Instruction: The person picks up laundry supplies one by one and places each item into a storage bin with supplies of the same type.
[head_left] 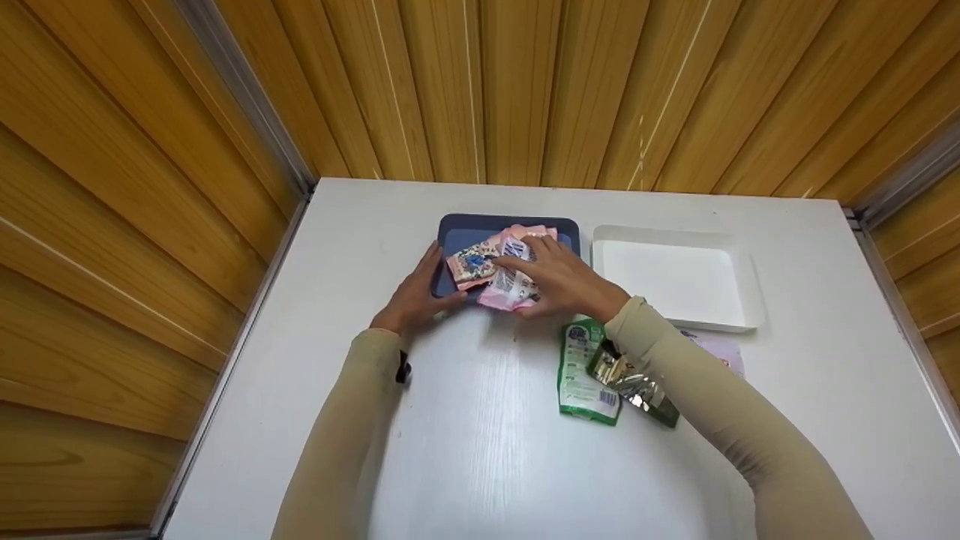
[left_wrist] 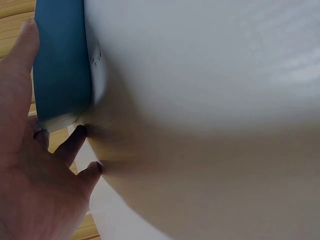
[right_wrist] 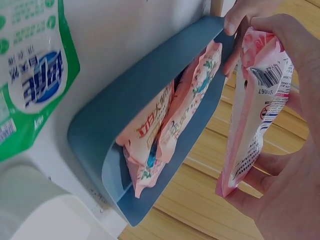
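A dark blue tray (head_left: 454,219) lies on the table with pink packets (right_wrist: 150,120) inside it, flower-printed and overlapping. My left hand (head_left: 416,296) holds the tray's near left corner, thumb along the front wall and fingers along the left side. In the left wrist view, some fingertips of that hand (left_wrist: 80,131) reach down to the tabletop beside the tray (left_wrist: 62,60). My right hand (head_left: 559,277) grips another pink packet (right_wrist: 257,105) by its edges, tilted over the tray. Its barcode and printed text face the right wrist camera.
Right of the blue tray stands a white tray (head_left: 671,274). In front of it lie a green-and-white pouch (head_left: 589,382), a shiny gold-and-green packet (head_left: 637,386) overlapping that pouch, and a pale purple packet (head_left: 720,349) partly under the right sleeve. Wood-patterned walls (head_left: 517,90) border the table.
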